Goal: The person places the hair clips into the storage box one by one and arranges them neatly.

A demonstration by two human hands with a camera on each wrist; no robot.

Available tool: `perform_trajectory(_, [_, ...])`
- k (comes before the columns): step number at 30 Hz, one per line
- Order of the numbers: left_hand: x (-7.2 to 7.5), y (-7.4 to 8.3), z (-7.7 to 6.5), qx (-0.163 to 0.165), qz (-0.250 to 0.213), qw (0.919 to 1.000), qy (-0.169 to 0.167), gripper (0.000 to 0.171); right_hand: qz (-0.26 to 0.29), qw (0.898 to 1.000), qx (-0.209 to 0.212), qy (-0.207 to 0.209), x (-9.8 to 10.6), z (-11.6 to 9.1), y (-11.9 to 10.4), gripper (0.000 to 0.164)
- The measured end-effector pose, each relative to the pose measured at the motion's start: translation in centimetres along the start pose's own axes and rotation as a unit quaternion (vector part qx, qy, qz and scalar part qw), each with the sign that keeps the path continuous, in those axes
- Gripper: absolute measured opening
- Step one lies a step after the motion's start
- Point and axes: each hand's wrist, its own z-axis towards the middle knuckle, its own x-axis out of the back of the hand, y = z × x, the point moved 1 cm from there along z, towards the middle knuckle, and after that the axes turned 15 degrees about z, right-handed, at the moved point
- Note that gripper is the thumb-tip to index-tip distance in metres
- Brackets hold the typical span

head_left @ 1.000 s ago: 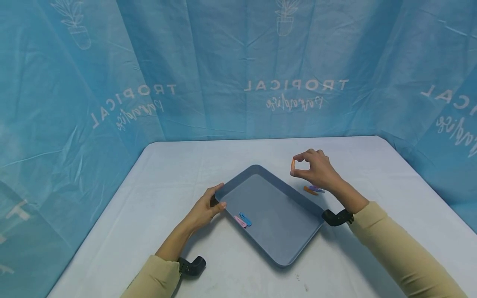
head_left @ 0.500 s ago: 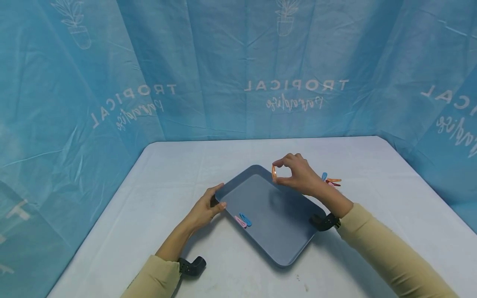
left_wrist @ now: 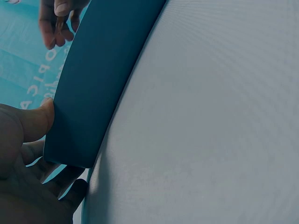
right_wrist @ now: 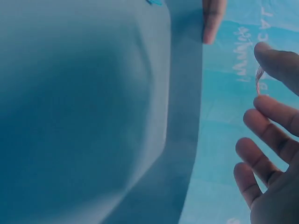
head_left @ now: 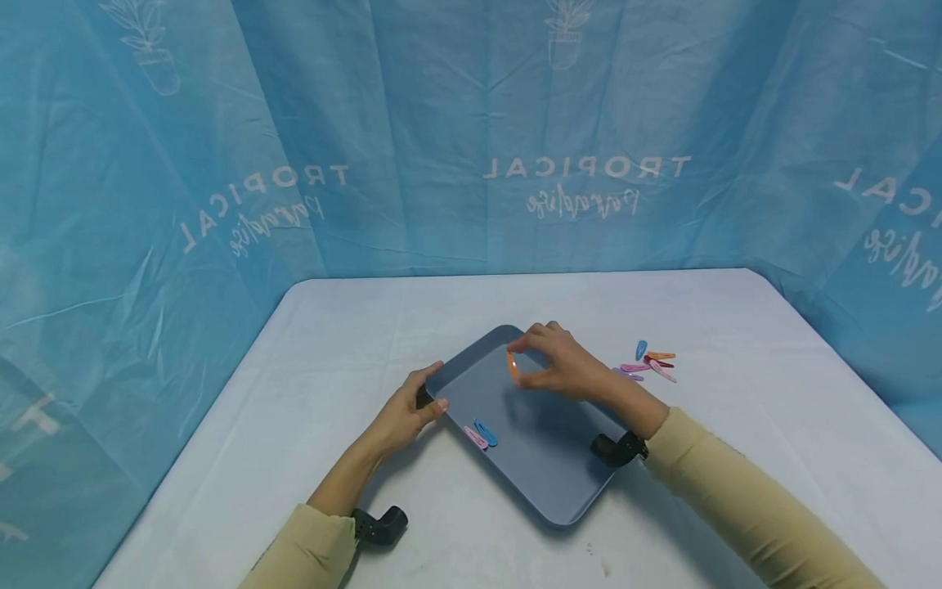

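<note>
A grey-blue rectangular tray [head_left: 552, 483] lies slanted on the table. My left hand [head_left: 401, 415] holds its left corner, the thumb at the rim and the other fingers around the outside, as the left wrist view also shows. Above the far part of the tray, my right hand [head_left: 567, 366] pinches an orange snap hair clip [head_left: 513, 367] between thumb and index finger; the right wrist view has this clip [right_wrist: 258, 80] edge-on, other fingers spread. A blue hair clip [head_left: 486, 433] and a pink hair clip [head_left: 475, 438] lie side by side in the tray, along its near-left wall.
Right of the tray, a loose group of several hair clips lies on the white table [head_left: 353, 343], among them a blue clip [head_left: 642, 349], an orange clip [head_left: 661, 355] and a pink clip [head_left: 664, 372]. A blue printed curtain [head_left: 441, 164] hangs behind the table.
My right hand has carried the orange hair clip leftward and lower, from beyond the tray's right edge to over the tray. More of the clip group shows now. The left hand and tray have stayed put.
</note>
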Motion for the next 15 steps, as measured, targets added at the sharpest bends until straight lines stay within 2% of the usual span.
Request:
perform_trajectory(5, [0.3,0.9,-0.5,0.001,0.008,1.0000,-0.001,0.062,0.007,0.999,-0.005,-0.035,-0.9,0.1,0.0,0.042])
perform_trajectory(15, [0.3,0.6,-0.3,0.001,0.006,1.0000,0.001,0.063,0.012,0.996,-0.005,-0.091,-2.6,0.4,0.1,0.042])
